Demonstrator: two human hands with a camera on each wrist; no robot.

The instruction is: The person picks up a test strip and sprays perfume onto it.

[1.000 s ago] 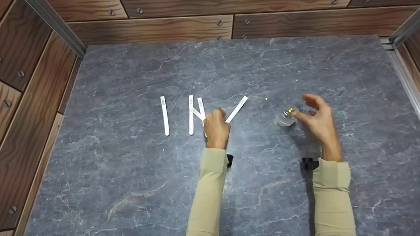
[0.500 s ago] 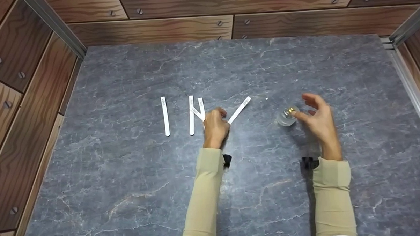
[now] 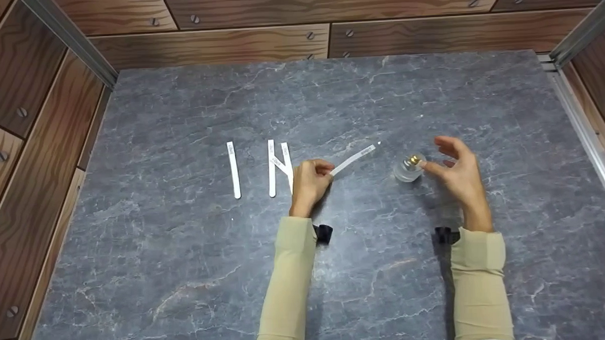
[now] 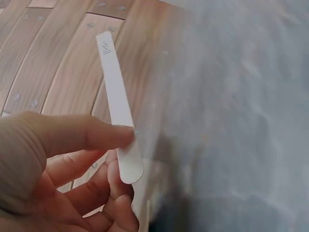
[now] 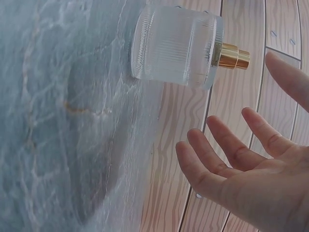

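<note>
My left hand (image 3: 309, 185) pinches a white paper scent strip (image 3: 353, 160) near its rounded end, between thumb and fingers in the left wrist view. The strip's square, printed end (image 4: 105, 43) points away from the hand, toward the right in the head view. A clear ribbed glass perfume bottle (image 5: 176, 46) with a gold spray nozzle (image 5: 234, 57) stands upright on the table. Beside it, my right hand (image 3: 458, 174) is held with fingers spread; the right wrist view shows a gap between the fingers (image 5: 231, 145) and the bottle.
Several more white strips lie left of the left hand: a lone strip (image 3: 234, 170), an upright strip (image 3: 272, 169), and others crossing near the hand, which partly covers them. The table is grey marbled (image 3: 185, 274). Wood-patterned panels (image 3: 207, 46) border its back and sides.
The held strip has swung clockwise, its printed end lowering toward the bottle. My left hand has turned and shifted slightly left. The right hand and bottle stay in place.
</note>
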